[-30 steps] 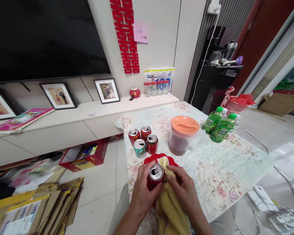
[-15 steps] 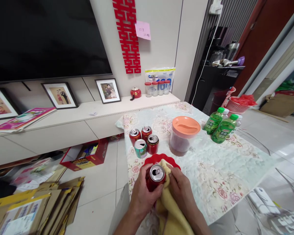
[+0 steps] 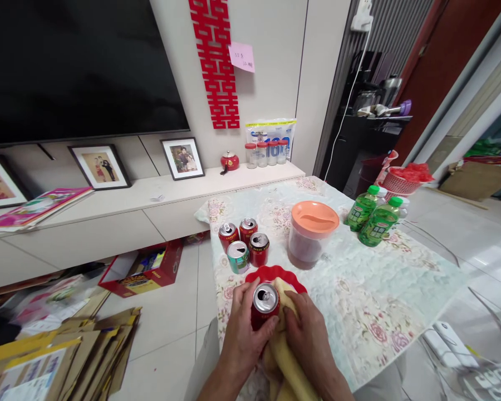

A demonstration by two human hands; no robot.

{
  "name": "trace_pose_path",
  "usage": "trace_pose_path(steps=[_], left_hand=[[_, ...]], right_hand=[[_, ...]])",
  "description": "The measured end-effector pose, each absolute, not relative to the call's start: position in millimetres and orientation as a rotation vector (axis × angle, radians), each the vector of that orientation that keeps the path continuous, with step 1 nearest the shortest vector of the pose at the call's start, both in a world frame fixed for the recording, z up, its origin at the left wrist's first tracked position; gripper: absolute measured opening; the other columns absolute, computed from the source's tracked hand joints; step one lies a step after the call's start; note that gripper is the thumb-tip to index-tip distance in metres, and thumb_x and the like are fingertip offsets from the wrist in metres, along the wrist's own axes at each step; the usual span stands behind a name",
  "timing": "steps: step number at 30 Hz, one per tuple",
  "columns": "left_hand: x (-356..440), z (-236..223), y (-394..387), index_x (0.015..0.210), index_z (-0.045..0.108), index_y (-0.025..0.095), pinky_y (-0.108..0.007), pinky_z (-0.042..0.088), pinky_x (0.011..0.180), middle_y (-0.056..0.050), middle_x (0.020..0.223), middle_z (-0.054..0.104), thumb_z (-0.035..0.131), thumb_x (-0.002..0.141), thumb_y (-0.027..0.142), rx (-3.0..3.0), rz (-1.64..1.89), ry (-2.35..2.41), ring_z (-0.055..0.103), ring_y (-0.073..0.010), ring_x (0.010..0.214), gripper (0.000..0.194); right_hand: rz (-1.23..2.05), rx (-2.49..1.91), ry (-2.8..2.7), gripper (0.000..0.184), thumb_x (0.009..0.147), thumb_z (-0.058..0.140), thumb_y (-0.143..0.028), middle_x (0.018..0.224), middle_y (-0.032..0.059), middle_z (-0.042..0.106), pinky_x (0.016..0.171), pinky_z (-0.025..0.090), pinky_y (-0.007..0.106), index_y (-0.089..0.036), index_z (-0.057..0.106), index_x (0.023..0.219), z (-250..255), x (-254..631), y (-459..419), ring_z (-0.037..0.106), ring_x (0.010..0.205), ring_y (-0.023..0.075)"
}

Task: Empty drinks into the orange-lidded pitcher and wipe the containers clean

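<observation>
My left hand [image 3: 244, 328] is wrapped round a red drink can [image 3: 264, 313], held upright with its opened top facing up. In my right hand [image 3: 307, 326] is a yellow cloth [image 3: 287, 356], bunched against the can's right side and hanging down toward me. Just beyond the can lies a red scalloped plate [image 3: 271, 272], partly hidden by my hands and the cloth. Farther off on the table stand several opened cans: red ones, among them a dark-rimmed red can [image 3: 259, 252], and a green can [image 3: 238, 259].
A clear tub with an orange lid [image 3: 311, 239] stands on the flowered tablecloth [image 3: 359, 301]. Green-capped bottles [image 3: 376, 225] are at the right. Behind runs a low white cabinet [image 3: 179, 192] with framed photos. Flattened cardboard [image 3: 92, 356] and a red box [image 3: 150, 270] lie on the floor.
My right hand has shifted slightly and its fingers now press the cloth lower and flatter on the can's side. The left hand still holds the can. The view has moved slightly.
</observation>
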State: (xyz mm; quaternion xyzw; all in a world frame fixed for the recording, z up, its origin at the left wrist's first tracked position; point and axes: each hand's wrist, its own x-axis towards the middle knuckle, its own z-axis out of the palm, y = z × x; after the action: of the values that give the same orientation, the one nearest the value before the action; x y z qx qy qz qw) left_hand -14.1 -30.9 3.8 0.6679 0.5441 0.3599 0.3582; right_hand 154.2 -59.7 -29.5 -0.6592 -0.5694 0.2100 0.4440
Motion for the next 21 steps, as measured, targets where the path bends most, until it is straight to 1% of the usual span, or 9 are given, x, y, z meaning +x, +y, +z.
trace_pose_path(steps=[2, 5, 8, 10, 13, 15, 17, 21], left_hand=[[-14.5, 3.7, -29.5, 0.146, 0.062, 0.012, -0.064, 0.047, 0.121, -0.021, 0.144, 0.057, 0.069, 0.081, 0.038, 1.720, 0.939, 1.400, 0.057, -0.0412, 0.143, 0.071], [-15.2, 5.0, -29.2, 0.145, 0.062, 0.016, -0.062, 0.049, 0.120, -0.018, 0.142, 0.062, 0.069, 0.079, 0.032, 1.734, 0.962, 1.366, 0.059, -0.0385, 0.141, 0.068], [-14.5, 8.1, -31.5, 0.144, 0.059, 0.019, -0.059, 0.052, 0.117, -0.015, 0.140, 0.066, 0.071, 0.079, 0.031, 1.729, 1.006, 1.346, 0.064, -0.0354, 0.135, 0.067], [-13.1, 11.8, -33.6, 0.140, 0.058, 0.020, -0.057, 0.055, 0.113, -0.014, 0.137, 0.068, 0.072, 0.078, 0.032, 1.701, 1.022, 1.350, 0.068, -0.0338, 0.129, 0.064], [-11.5, 18.4, -35.4, 0.131, 0.061, 0.021, -0.054, 0.058, 0.108, -0.012, 0.131, 0.072, 0.071, 0.078, 0.031, 1.694, 1.005, 1.321, 0.072, -0.0319, 0.122, 0.055], [-11.8, 21.5, -35.3, 0.128, 0.063, 0.021, -0.054, 0.059, 0.108, -0.011, 0.128, 0.073, 0.070, 0.076, 0.028, 1.706, 0.997, 1.295, 0.073, -0.0311, 0.120, 0.052], [-13.4, 22.2, -34.5, 0.128, 0.064, 0.021, -0.054, 0.058, 0.110, -0.011, 0.128, 0.074, 0.068, 0.074, 0.025, 1.711, 0.997, 1.284, 0.073, -0.0310, 0.122, 0.054], [-17.5, 18.5, -32.6, 0.134, 0.064, 0.021, -0.056, 0.054, 0.118, -0.012, 0.137, 0.073, 0.065, 0.072, 0.021, 1.717, 0.975, 1.271, 0.070, -0.0318, 0.130, 0.062]], right_hand=[[0.574, -1.579, -1.374, 0.032, 0.100, 0.055, -0.034, 0.114, 0.0090, 0.079, 0.090, 0.061, 0.035, -0.019, 0.076, 0.119, -22.3, 156.2, -64.2, 0.075, 0.102, 0.0237], [0.633, -1.498, -1.327, 0.035, 0.105, 0.059, -0.044, 0.122, 0.0062, 0.079, 0.093, 0.061, 0.028, -0.022, 0.073, 0.127, -10.7, 157.3, -70.6, 0.076, 0.107, 0.0194], [0.646, -1.417, -1.321, 0.036, 0.106, 0.060, -0.048, 0.127, 0.0047, 0.076, 0.099, 0.058, 0.025, -0.025, 0.072, 0.131, -3.9, 157.1, -72.9, 0.073, 0.116, 0.0175], [0.659, -1.348, -1.341, 0.035, 0.108, 0.056, -0.045, 0.129, 0.0041, 0.074, 0.102, 0.056, 0.024, -0.028, 0.072, 0.134, -3.8, 157.5, -70.8, 0.071, 0.120, 0.0164], [0.680, -1.281, -1.365, 0.035, 0.111, 0.048, -0.038, 0.123, 0.0035, 0.074, 0.098, 0.057, 0.024, -0.031, 0.073, 0.135, -8.8, 159.2, -62.8, 0.071, 0.116, 0.0148], [0.681, -1.288, -1.373, 0.035, 0.110, 0.049, -0.036, 0.115, 0.0033, 0.074, 0.094, 0.057, 0.025, -0.032, 0.075, 0.132, -13.5, 160.4, -56.0, 0.071, 0.109, 0.0149], [0.677, -1.310, -1.380, 0.035, 0.109, 0.049, -0.034, 0.111, 0.0036, 0.074, 0.093, 0.057, 0.027, -0.032, 0.077, 0.129, -18.4, 161.0, -49.8, 0.071, 0.105, 0.0159], [0.648, -1.387, -1.399, 0.037, 0.105, 0.048, -0.031, 0.101, 0.0058, 0.072, 0.087, 0.058, 0.033, -0.028, 0.080, 0.124, -29.0, 160.0, -41.7, 0.069, 0.095, 0.0192]])
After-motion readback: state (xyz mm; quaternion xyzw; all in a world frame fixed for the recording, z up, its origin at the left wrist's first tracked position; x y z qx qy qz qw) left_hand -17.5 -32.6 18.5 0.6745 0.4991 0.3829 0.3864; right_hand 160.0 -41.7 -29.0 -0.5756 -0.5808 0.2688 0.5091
